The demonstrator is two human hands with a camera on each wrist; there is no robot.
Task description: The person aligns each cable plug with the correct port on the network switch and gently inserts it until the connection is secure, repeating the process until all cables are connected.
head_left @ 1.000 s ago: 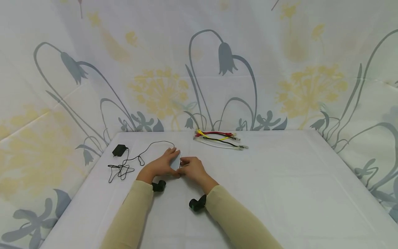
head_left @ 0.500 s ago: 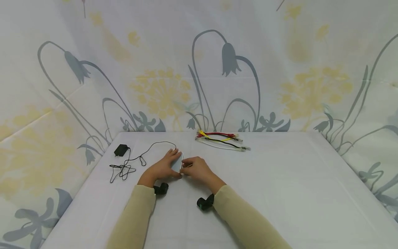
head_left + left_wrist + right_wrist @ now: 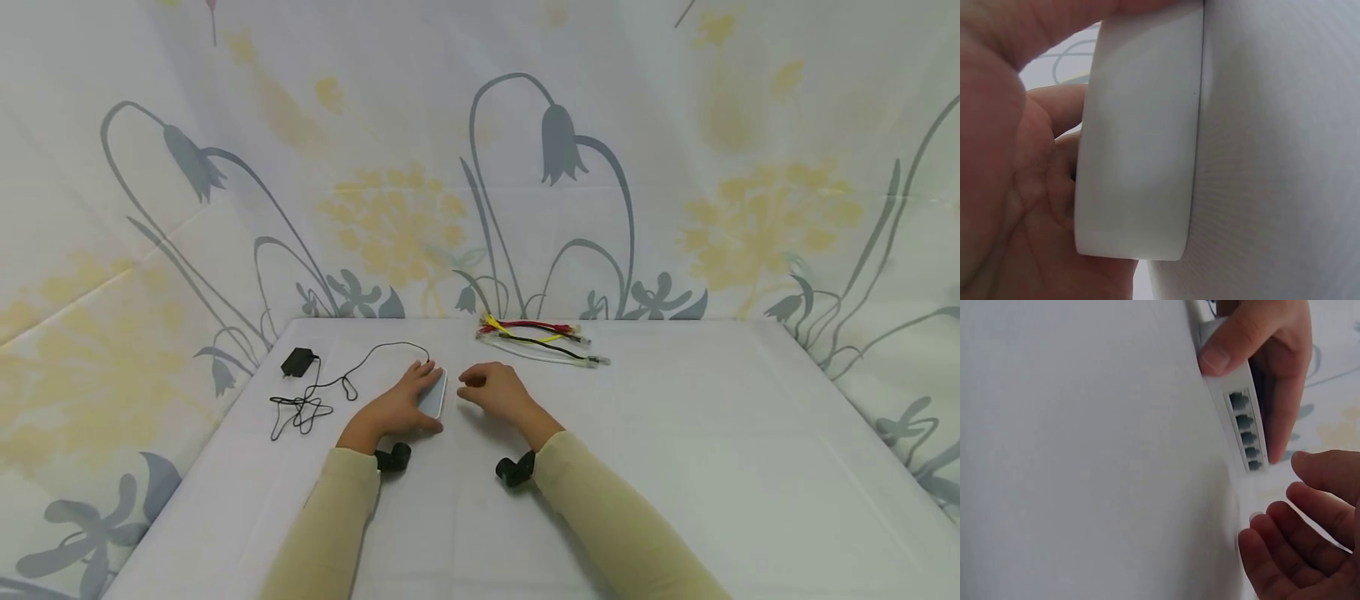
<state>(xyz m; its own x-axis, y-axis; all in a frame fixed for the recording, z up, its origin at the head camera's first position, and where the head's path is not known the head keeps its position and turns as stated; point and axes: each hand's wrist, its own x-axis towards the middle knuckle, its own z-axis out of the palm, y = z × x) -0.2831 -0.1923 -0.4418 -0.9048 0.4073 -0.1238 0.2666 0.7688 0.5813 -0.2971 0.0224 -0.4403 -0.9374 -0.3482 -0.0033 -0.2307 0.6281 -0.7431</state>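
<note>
A small white network switch (image 3: 432,400) lies on the white table. My left hand (image 3: 399,408) grips it by its two ends, thumb at the near end and fingers at the far one. The right wrist view shows a row of several port sockets (image 3: 1245,434) along the switch's right side. In the left wrist view its plain white end (image 3: 1138,137) fills the middle, with the palm beside it. My right hand (image 3: 501,392) hovers just right of the switch, fingers loosely bent and holding nothing. A thin black cord (image 3: 401,342) runs up to the switch's far end, where my fingers hide the join.
At the far left sits a black power adapter (image 3: 298,362), its cord tangled (image 3: 302,410) in front of it. Several short network cables (image 3: 536,333), red, yellow, black and white, lie at the table's back edge. A flowered curtain (image 3: 405,150) hangs behind.
My right hand has come away from the switch's port side and moved to the right. My left hand has kept its grip on the switch. The head view has shifted slightly.
</note>
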